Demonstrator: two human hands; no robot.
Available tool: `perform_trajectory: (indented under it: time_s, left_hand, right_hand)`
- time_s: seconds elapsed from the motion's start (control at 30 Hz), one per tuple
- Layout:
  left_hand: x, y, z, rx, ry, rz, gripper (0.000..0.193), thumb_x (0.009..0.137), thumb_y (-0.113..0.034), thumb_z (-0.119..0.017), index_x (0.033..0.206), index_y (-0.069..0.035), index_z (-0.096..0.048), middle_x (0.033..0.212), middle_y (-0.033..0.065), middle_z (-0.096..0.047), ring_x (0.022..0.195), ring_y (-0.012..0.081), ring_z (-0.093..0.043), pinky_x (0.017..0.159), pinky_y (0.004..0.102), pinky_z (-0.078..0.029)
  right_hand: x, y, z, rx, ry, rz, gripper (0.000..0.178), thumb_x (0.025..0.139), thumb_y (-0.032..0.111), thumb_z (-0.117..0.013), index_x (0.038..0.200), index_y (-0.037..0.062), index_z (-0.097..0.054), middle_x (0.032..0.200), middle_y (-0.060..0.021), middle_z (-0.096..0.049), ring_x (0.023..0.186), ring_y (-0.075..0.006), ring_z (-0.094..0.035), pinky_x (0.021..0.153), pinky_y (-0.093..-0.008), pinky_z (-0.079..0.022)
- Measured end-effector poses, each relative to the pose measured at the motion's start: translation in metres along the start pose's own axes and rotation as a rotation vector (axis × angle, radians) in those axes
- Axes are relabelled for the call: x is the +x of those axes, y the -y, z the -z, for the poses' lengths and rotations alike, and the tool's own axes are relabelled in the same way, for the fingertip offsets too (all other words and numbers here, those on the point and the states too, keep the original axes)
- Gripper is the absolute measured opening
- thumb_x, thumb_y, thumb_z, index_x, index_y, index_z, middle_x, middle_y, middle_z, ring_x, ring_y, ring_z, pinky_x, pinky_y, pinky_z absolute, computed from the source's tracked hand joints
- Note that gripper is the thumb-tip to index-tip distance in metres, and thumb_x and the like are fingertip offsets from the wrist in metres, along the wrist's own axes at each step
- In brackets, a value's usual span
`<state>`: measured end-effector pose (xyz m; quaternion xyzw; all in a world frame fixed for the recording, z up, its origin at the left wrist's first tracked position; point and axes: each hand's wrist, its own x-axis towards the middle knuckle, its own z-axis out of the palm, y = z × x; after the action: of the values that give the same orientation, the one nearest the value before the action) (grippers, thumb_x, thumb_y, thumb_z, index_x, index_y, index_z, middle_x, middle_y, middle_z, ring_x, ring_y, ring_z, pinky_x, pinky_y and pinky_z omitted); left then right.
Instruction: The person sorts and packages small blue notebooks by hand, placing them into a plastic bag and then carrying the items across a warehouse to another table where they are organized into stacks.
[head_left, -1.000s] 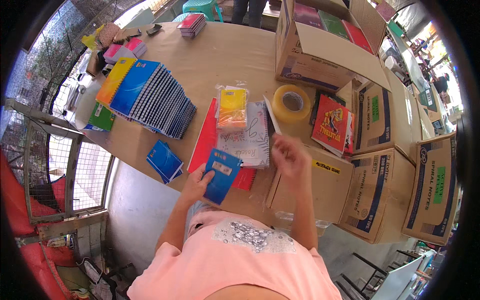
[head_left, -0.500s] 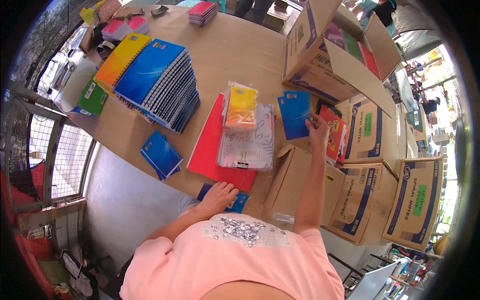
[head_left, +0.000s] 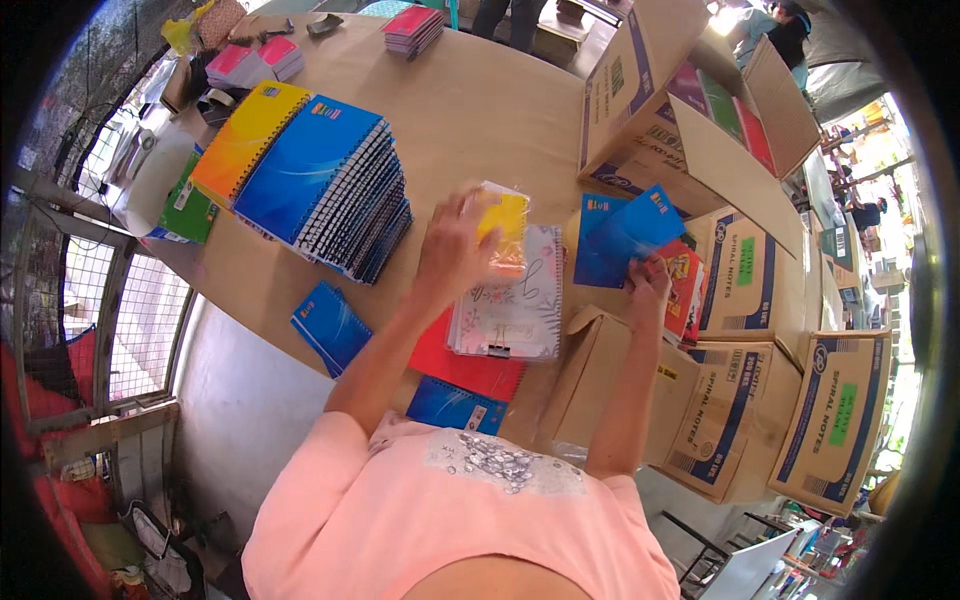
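Observation:
My right hand (head_left: 649, 279) pinches the lower edge of a small blue notebook (head_left: 648, 222), lifted at a tilt over another blue notebook (head_left: 597, 265) on the table. My left hand (head_left: 458, 238), slightly blurred, reaches over a plastic-wrapped yellow notebook (head_left: 509, 232) with its fingers apart; whether it touches the wrap I cannot tell. Beneath that lies a clear-covered, light-coloured notebook (head_left: 510, 322) with a black binder clip, resting on a red folder or cover (head_left: 432, 352). Close to my body lies a blue notebook (head_left: 440, 402).
A tall stack of blue spiral notebooks (head_left: 315, 165) stands left, beside a yellow one (head_left: 245, 135). Small blue notebooks (head_left: 332, 325) lie near the left edge. Cardboard boxes (head_left: 735, 410) crowd the right; an open box (head_left: 630, 110) holds coloured notebooks. Red-covered notebooks (head_left: 412, 30) sit at the back.
My left hand has left the blue notebook near my body and moved up over the yellow one. My right hand has lifted and shifted a blue notebook rightward off the one below.

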<state>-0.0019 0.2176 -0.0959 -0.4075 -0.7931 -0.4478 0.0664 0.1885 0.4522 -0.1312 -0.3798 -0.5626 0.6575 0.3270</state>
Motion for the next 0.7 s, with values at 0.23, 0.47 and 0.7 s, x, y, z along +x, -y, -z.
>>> perform_trajectory:
  time_s: [0.23,0.47,0.7]
  left_hand:
    - [0.012,-0.009,0.01,-0.046,0.044,0.097,0.042,0.078,-0.021,-0.069,0.115,-0.004,-0.056,0.12,0.0172,-0.053,0.115,0.0342,-0.049,0.097,0.0394,-0.041]
    - [-0.133,-0.029,0.075,-0.624,0.616,0.211,0.021,0.079,-0.017,-0.07,0.096,-0.005,-0.065,0.098,0.0118,-0.065,0.087,0.0259,-0.064,0.076,0.0366,-0.05]
    - [-0.221,0.043,0.156,0.081,-0.135,0.929,0.019,0.076,-0.013,-0.072,0.092,-0.004,-0.066,0.081,0.0104,-0.062,0.069,0.018,-0.06,0.066,0.031,-0.048]
  right_hand:
    - [0.009,-0.01,0.001,-0.574,-0.105,0.136,0.019,0.083,0.005,-0.063,0.102,0.0016,-0.058,0.093,-0.0078,-0.064,0.082,-0.02,-0.06,0.07,-0.0334,-0.047]
    - [0.019,-0.018,0.007,-1.22,0.034,0.293,0.03,0.082,0.01,-0.063,0.109,0.0015,-0.056,0.09,-0.0179,-0.065,0.084,-0.0314,-0.063,0.077,-0.0411,-0.046]
    - [0.031,-0.011,0.012,-1.301,0.133,0.323,0.025,0.082,0.008,-0.058,0.106,0.0004,-0.056,0.091,-0.0173,-0.064,0.084,-0.0315,-0.062,0.077,-0.0411,-0.045]
